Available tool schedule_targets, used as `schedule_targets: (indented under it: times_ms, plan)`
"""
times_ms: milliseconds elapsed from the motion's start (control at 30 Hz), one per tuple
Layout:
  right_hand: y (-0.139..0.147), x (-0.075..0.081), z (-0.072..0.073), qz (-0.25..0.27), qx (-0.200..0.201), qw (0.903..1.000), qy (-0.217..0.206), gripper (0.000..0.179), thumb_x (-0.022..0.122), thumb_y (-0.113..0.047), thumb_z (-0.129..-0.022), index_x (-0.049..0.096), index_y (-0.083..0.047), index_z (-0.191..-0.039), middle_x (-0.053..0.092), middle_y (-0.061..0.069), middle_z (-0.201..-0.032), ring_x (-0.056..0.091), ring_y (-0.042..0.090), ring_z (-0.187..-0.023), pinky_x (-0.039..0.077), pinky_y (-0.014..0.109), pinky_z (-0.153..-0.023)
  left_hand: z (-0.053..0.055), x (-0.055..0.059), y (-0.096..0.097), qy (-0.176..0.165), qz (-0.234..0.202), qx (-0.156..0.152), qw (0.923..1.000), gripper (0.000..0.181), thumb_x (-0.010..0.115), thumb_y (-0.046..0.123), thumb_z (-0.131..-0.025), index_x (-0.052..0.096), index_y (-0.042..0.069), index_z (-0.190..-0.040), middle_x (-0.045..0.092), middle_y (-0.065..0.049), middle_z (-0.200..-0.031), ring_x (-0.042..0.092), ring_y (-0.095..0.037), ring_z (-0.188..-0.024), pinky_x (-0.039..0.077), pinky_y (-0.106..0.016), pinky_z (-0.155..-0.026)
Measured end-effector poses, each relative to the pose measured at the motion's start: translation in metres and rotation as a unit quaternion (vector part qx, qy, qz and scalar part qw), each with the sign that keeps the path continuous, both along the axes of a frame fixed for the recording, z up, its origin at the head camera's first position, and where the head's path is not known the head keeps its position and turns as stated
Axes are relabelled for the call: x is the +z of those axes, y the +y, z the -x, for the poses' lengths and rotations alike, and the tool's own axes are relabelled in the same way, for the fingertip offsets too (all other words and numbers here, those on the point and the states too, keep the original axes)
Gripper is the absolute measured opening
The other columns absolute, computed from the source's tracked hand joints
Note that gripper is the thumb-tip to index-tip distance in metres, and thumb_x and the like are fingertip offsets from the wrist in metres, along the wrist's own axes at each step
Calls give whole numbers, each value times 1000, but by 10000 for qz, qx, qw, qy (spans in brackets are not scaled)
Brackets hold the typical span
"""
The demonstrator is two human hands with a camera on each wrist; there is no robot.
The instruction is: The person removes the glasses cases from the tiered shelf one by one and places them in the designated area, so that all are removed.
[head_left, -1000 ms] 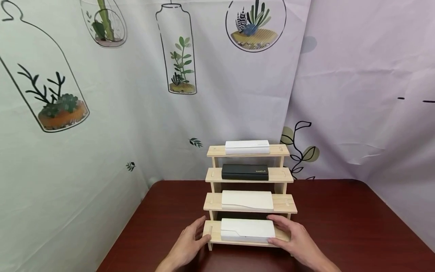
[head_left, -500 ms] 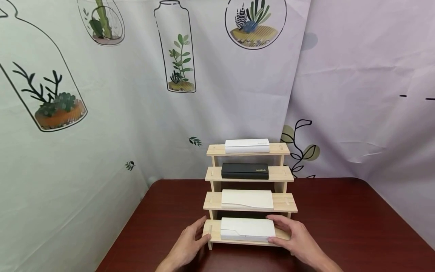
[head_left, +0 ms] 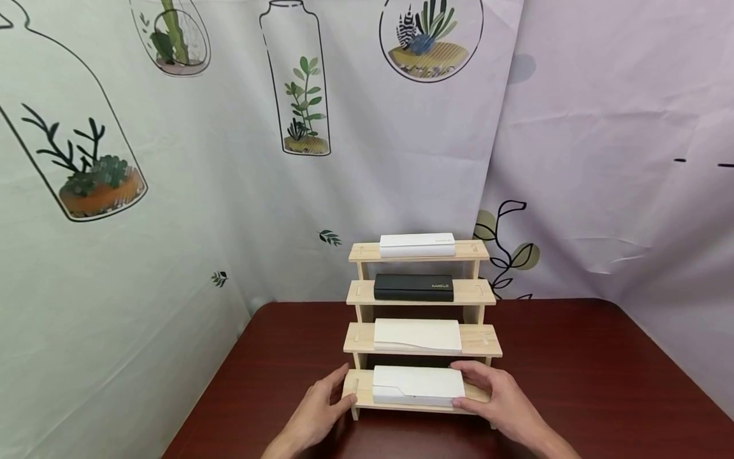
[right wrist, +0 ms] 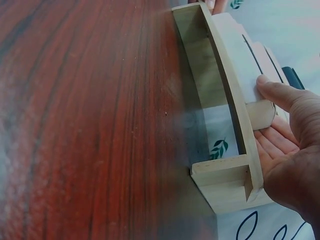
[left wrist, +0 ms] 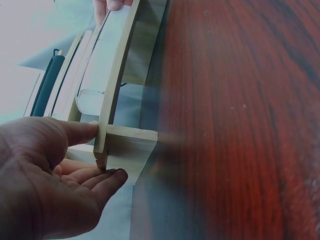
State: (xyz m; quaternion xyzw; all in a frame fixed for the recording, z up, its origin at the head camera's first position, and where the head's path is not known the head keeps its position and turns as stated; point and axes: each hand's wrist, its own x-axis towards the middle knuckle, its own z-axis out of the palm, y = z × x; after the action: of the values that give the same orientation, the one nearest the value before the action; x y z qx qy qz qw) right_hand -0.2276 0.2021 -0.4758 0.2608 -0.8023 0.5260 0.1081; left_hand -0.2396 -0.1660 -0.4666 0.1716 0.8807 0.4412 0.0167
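Note:
A four-step wooden display stand bears one flat case on each step; they look like glasses cases. On the lowest step lies a white case with an angled flap. My right hand grips this case's right end, thumb at the front and fingers behind. At the left end of the same step, my left hand holds the board. The left wrist view shows its thumb on the board's edge and its fingers below the board's end. The right wrist view shows the right thumb against the case.
Higher on the stand are a cream-white case, a black case with small lettering and a white case on top. The stand is on a dark red wooden table. A plant-printed cloth hangs behind and at the sides.
The head view has shifted slightly, so the stand sits a little higher in the picture. Both hands keep their places on the stand and the case.

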Motion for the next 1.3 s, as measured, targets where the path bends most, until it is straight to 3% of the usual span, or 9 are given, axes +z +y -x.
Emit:
schedule_targets:
  times_ms: [267, 600, 967, 1300]
  plan:
    - [0, 3, 1, 13, -15, 9997, -261, 54, 92, -13, -85, 68, 5, -130, 74, 19, -121, 68, 5, -109, 58, 22, -88, 1, 0, -1, -51, 27, -28, 10000, 70, 75, 19, -102, 43, -14, -154, 48, -31, -156, 43, -45, -147, 40, -64, -113]
    - [0, 4, 2, 500, 263, 9941, -929, 56, 88, -6, -87, 63, 13, -133, 66, 34, -129, 70, 7, -112, 60, 24, -87, 1, -1, -1, 68, 136, -47, 9999, 68, 75, 19, -102, 45, -14, -153, 50, -29, -155, 46, -43, -145, 41, -65, -112]
    - [0, 6, 0, 560, 242, 9956, -715, 58, 89, -4, -85, 63, 15, -133, 66, 36, -128, 70, 6, -111, 61, 25, -87, 1, 0, -1, 146, 105, -94, 9998, 69, 75, 19, -101, 45, -14, -153, 50, -30, -155, 47, -44, -144, 41, -64, -112]
    - [4, 9, -4, 410, 27, 9977, -540, 56, 90, -6, -85, 67, 9, -133, 67, 32, -131, 70, 7, -112, 62, 30, -85, 2, -1, -2, 167, 138, -114, 9997, 68, 75, 19, -101, 45, -15, -152, 51, -30, -154, 47, -44, -144, 41, -64, -112]
